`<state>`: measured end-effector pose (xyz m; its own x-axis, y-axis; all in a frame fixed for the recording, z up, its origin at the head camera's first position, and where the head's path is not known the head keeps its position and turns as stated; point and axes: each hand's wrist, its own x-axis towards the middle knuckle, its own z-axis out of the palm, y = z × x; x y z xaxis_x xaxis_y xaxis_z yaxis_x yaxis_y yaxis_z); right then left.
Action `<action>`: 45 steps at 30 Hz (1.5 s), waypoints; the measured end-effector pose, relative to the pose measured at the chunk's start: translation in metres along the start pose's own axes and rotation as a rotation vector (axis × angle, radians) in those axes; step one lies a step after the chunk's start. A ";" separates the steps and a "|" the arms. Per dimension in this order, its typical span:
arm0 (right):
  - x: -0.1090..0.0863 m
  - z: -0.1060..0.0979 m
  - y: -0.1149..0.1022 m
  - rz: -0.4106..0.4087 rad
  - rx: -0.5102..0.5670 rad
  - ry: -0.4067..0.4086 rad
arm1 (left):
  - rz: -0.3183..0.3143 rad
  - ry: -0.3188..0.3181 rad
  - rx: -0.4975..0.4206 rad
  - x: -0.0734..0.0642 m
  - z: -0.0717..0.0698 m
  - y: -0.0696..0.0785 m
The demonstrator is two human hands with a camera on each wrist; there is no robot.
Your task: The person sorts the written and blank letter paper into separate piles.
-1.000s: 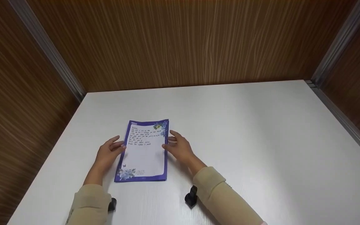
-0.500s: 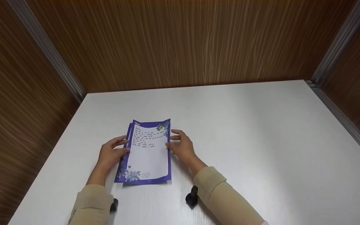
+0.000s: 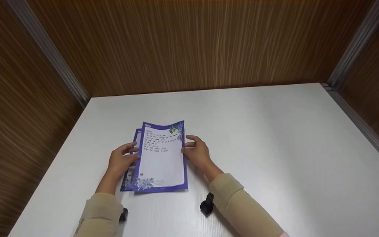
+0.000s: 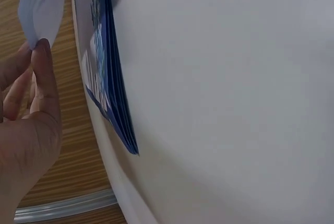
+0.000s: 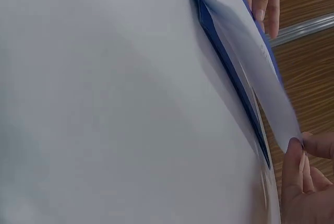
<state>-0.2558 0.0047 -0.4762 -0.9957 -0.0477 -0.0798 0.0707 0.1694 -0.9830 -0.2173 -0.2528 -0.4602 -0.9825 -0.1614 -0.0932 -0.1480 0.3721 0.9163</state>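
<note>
A sheet of letter paper (image 3: 161,164) with a purple border, blue flowers and handwriting is held between both hands, raised and slightly bowed. My left hand (image 3: 119,161) pinches its left edge between thumb and fingers; in the left wrist view the pinched edge (image 4: 44,10) shows white. My right hand (image 3: 197,153) pinches the right edge, as the right wrist view also shows at the sheet's corner end (image 5: 274,114). Beneath lies a stack of similar purple-bordered paper (image 3: 128,182), partly covered; its layered edges (image 4: 117,88) show in the left wrist view.
The white table (image 3: 275,148) stretches under and around the paper. Wood-grain panels (image 3: 192,46) stand behind and at both sides, with metal strips at the corners. Black devices (image 3: 207,204) sit at the sleeved wrists.
Both hands have moved right with the top sheet, which has come up off the stack and slid right. The stack's left side now shows beneath it.
</note>
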 end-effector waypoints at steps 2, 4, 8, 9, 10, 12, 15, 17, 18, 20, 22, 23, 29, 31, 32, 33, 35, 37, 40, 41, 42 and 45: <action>0.001 -0.004 0.000 0.009 -0.013 0.005 | -0.010 0.007 0.007 0.000 0.003 0.001; 0.002 -0.008 0.000 0.023 -0.023 0.008 | -0.017 0.011 0.011 0.000 0.005 0.003; 0.001 -0.017 -0.001 0.046 -0.055 -0.001 | -0.022 0.012 0.018 -0.001 0.012 0.007; 0.001 -0.019 -0.001 0.050 -0.059 -0.004 | -0.024 0.009 0.022 -0.001 0.014 0.007; 0.000 -0.022 -0.001 0.050 -0.070 -0.008 | -0.028 0.007 0.022 -0.002 0.016 0.008; 0.000 -0.027 -0.001 0.052 -0.079 -0.013 | -0.031 0.002 0.018 -0.002 0.019 0.010; -0.001 -0.035 -0.001 0.050 -0.091 -0.017 | -0.037 0.002 0.000 -0.002 0.025 0.012; -0.001 -0.039 0.000 0.052 -0.089 -0.021 | -0.033 -0.004 -0.028 -0.002 0.029 0.014; -0.001 -0.042 0.000 0.054 -0.089 -0.023 | -0.034 -0.007 -0.033 -0.002 0.032 0.015; -0.001 -0.047 0.000 0.060 -0.090 -0.028 | -0.033 -0.010 -0.046 -0.002 0.036 0.017; -0.001 -0.051 0.000 0.066 -0.086 -0.033 | -0.033 -0.016 -0.058 -0.003 0.040 0.020; -0.002 -0.054 0.001 0.070 -0.089 -0.034 | -0.033 -0.016 -0.050 -0.003 0.043 0.021; -0.004 -0.071 0.003 0.082 -0.103 -0.049 | -0.040 -0.016 -0.049 -0.003 0.056 0.025; -0.005 -0.078 0.003 0.082 -0.111 -0.052 | -0.041 -0.017 -0.049 -0.003 0.061 0.028; -0.005 -0.081 0.003 0.083 -0.115 -0.053 | -0.043 -0.019 -0.047 -0.003 0.063 0.029; -0.005 -0.084 0.003 0.083 -0.119 -0.057 | -0.045 -0.019 -0.044 -0.004 0.066 0.030; -0.006 -0.090 0.003 0.079 -0.127 -0.063 | -0.046 -0.018 -0.042 -0.004 0.071 0.033; -0.006 -0.095 0.002 0.080 -0.125 -0.069 | -0.037 -0.018 -0.053 -0.004 0.076 0.035; -0.007 -0.102 0.003 0.084 -0.136 -0.078 | -0.022 -0.021 -0.061 -0.003 0.084 0.037; -0.007 -0.104 0.003 0.085 -0.141 -0.078 | -0.019 -0.023 -0.062 -0.003 0.086 0.038; -0.007 -0.106 0.003 0.087 -0.145 -0.079 | -0.016 -0.023 -0.058 -0.003 0.088 0.038; -0.007 -0.112 0.004 0.083 -0.166 -0.078 | -0.023 -0.022 -0.034 -0.003 0.093 0.041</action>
<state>-0.2551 0.1158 -0.4612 -0.9787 -0.1015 -0.1784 0.1352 0.3352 -0.9324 -0.2309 -0.1516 -0.4586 -0.9813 -0.1488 -0.1225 -0.1668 0.3373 0.9265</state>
